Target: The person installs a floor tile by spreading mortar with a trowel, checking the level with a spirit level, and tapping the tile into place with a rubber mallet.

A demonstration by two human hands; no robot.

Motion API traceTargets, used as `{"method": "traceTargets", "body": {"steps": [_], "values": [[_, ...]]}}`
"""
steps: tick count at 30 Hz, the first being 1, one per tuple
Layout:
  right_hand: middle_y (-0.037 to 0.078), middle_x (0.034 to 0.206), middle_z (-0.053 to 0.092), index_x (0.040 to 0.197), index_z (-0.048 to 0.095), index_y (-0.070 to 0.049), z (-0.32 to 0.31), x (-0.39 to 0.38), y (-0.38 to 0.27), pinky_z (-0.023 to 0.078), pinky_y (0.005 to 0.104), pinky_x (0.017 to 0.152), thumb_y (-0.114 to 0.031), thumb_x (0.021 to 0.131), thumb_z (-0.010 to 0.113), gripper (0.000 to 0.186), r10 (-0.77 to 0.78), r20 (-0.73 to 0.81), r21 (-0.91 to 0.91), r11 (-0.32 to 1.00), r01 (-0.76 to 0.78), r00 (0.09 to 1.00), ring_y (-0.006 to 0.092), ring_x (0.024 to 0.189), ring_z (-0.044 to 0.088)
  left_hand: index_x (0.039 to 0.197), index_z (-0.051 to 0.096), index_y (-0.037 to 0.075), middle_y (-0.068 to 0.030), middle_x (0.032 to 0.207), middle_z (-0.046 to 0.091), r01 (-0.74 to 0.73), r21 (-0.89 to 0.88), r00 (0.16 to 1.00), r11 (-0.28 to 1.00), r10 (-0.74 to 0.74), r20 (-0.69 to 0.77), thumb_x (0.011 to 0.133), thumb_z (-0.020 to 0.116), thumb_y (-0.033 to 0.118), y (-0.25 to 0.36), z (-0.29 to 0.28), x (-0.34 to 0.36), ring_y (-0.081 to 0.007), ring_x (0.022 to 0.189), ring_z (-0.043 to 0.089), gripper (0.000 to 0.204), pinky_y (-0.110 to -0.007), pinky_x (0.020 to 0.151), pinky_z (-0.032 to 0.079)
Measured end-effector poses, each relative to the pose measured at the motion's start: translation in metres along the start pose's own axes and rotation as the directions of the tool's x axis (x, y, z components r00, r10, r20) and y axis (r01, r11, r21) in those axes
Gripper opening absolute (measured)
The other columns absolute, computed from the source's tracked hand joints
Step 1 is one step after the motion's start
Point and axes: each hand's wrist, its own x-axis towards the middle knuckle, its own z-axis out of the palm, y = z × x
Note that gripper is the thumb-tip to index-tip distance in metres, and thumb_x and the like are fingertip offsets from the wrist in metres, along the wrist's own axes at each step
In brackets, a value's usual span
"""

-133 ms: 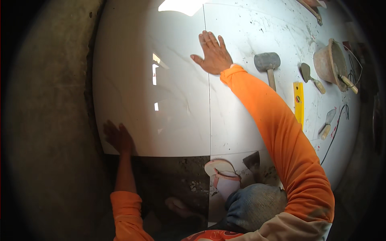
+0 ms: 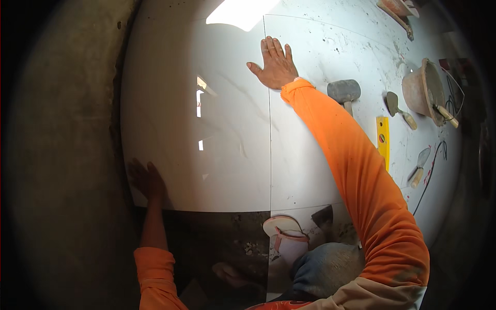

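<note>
A large glossy white tile (image 2: pixel 230 175) with faint grey veins lies on the floor, a rough wall on its left. My right hand (image 2: pixel 276 66) rests palm down, fingers extended, across the seam between this tile and the white tiles (image 2: pixel 305 170) to its right. Near the tile's front left corner, in shadow, my left hand (image 2: pixel 147 178) lies with its fingers apart. Neither hand holds anything. Just right of my right wrist is a rubber mallet (image 2: pixel 343 90), its handle partly hidden by my orange sleeve.
Right of my arm lie a yellow spirit level (image 2: pixel 382 135), a trowel (image 2: pixel 393 105), another trowel (image 2: pixel 420 166) and a bucket (image 2: pixel 424 92). A dark cable (image 2: pixel 430 173) trails there. In front of the tile is dark, rough ground (image 2: pixel 206 232), beside my sandalled foot (image 2: pixel 289 235) and a dark blade (image 2: pixel 324 217).
The view has shifted a little, so the tiles and tools appear slightly lower. Against the tile, my right hand is farther up the seam and my left hand slightly farther left and forward.
</note>
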Motion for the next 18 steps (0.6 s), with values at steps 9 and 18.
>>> {"method": "traceTargets", "body": {"steps": [9, 18], "values": [[0.017, 0.160, 0.023, 0.150, 0.029, 0.004, 0.007, 0.090, -0.001, 0.008, 0.0517, 0.121, -0.063, 0.097, 0.030, 0.086, 0.111, -0.009, -0.042, 0.993, -0.111, 0.994, 0.0280, 0.150, 0.011, 0.157, 0.010, 0.004, -0.0206, 0.163, 0.010, 0.093, 0.020, 0.995, 0.996, -0.092, -0.025, 0.104, 0.029, 0.046, 0.022, 0.013, 0.021, -0.0371, 0.151, 0.007, 0.070, -0.054, 0.120, 0.004], [0.020, 0.153, 0.034, 0.144, 0.044, -0.001, -0.016, 0.144, -0.028, 0.008, 0.0513, 0.121, -0.063, 0.098, 0.030, 0.079, 0.060, 0.142, 0.041, 0.997, -0.067, 0.988, 0.0330, 0.144, 0.026, 0.155, 0.014, 0.001, -0.0250, 0.161, 0.012, -0.120, 0.005, 0.989, 0.993, 0.120, -0.087, 0.098, 0.042, 0.045, 0.097, -0.005, 0.058, -0.0445, 0.149, 0.008, 0.077, -0.061, 0.117, 0.006]]}}
